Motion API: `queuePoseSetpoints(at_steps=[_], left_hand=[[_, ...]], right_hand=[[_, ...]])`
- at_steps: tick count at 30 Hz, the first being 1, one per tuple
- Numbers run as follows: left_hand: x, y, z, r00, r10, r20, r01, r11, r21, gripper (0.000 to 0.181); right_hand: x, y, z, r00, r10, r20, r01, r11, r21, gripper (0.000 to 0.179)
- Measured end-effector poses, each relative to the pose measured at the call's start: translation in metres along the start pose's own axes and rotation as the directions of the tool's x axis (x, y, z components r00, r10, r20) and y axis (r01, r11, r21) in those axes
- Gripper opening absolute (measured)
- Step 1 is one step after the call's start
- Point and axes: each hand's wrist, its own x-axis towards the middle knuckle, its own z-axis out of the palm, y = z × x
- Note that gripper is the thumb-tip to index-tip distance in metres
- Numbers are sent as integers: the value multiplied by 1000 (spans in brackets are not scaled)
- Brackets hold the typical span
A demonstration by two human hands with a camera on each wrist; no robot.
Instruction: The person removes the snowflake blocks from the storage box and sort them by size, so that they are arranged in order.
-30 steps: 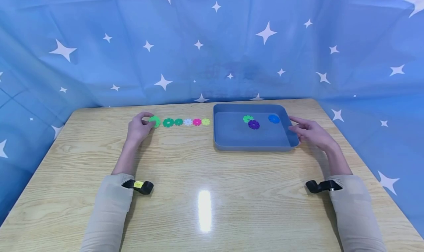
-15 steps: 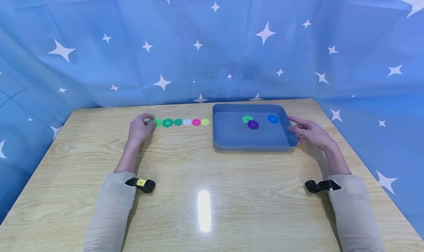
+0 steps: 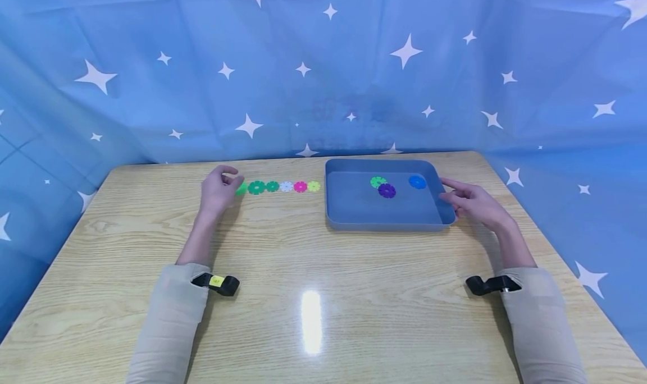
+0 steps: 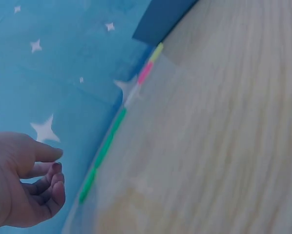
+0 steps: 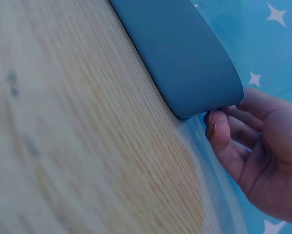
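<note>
My left hand [image 3: 218, 192] hovers with loosely curled fingers at the left end of a row of plastic snowflake discs. In the left wrist view, nothing sits between its fingers [image 4: 56, 191]. Nearest to it lies a bright green disc [image 3: 241, 188], partly hidden by the hand. Rightward follow a dark green disc [image 3: 256, 187], a smaller green one [image 3: 272, 186], a white one [image 3: 286, 186], a pink one [image 3: 300, 187] and a yellow one [image 3: 314, 186]. My right hand [image 3: 475, 203] grips the right wall of a blue-grey tray [image 3: 389, 226], thumb over the rim.
Inside the tray, a purple disc [image 3: 387, 191] overlaps a light green disc [image 3: 377, 182], and a blue disc [image 3: 417, 182] lies near the right wall. Behind the wooden table [image 3: 253, 294] hangs a blue curtain [image 3: 283, 103] with white stars.
The left hand slid the bright green disc rightward to the row, then its fingers came off it and lifted slightly. My right hand stays at the tray.
</note>
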Motion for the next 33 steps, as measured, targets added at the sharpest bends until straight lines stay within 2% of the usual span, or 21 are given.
queuePoseSetpoints(at_steps=[6,8,12,15,23,26,33], left_hand=[[-4,24,15,991,124,44,-118,987,-112,32],[-7,32,20,983,166,78,-155,979,-133,30],[-11,44,31,957,247,150,-221,960,-172,29],[-14,52,40,942,275,190,-238,951,-198,29],[-21,82,68,919,307,247,-246,937,-247,23],[-23,95,82,900,343,268,-270,923,-274,23],[-27,120,118,840,409,356,-324,905,-275,22]], right_hand=[[0,1,0,1000,-7,5,7,1000,12,63],[0,1,1,1000,-9,6,9,1000,13,63],[0,0,1,1000,-9,5,9,1000,14,63],[0,1,0,1000,-9,7,9,1000,16,63],[1,5,-1,1000,-10,9,10,1000,23,62],[2,6,-1,1000,-10,11,9,1000,27,62],[2,3,0,1000,-1,13,1,999,54,63]])
